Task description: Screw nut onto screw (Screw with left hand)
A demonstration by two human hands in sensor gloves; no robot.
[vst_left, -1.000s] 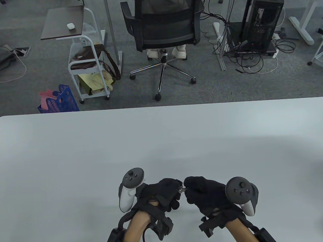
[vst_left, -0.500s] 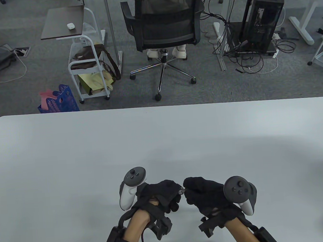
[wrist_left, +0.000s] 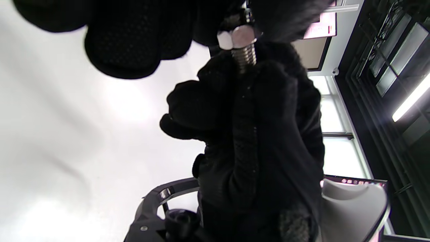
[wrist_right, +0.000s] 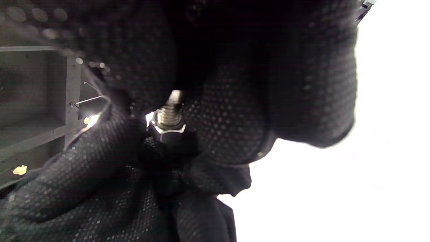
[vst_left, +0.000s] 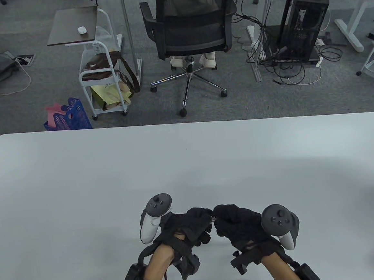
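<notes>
In the table view my two gloved hands meet low at the table's middle. My left hand (vst_left: 208, 216) pinches a silver hex nut (wrist_left: 237, 37) with its fingertips. My right hand (vst_left: 217, 216) grips a silver threaded screw (wrist_left: 244, 57), its far end hidden in the glove. The nut sits on the screw's thread, with a short stretch of thread showing beyond it. The right wrist view shows the nut (wrist_right: 166, 130) and the thread (wrist_right: 168, 114) between both gloves. In the table view the metal is almost hidden between the fingertips. Both hands hover just above the white table (vst_left: 81, 193).
A black office chair (vst_left: 191, 26) stands beyond the table's far edge. A white cart (vst_left: 101, 75) and a blue basket (vst_left: 70, 117) stand on the floor at the left. A computer tower with cables (vst_left: 307, 24) is at the right.
My left hand has shifted slightly right and rolled, its tracker moving right. The gap between the two hands has closed and less metal shows. My right hand stays almost still.
</notes>
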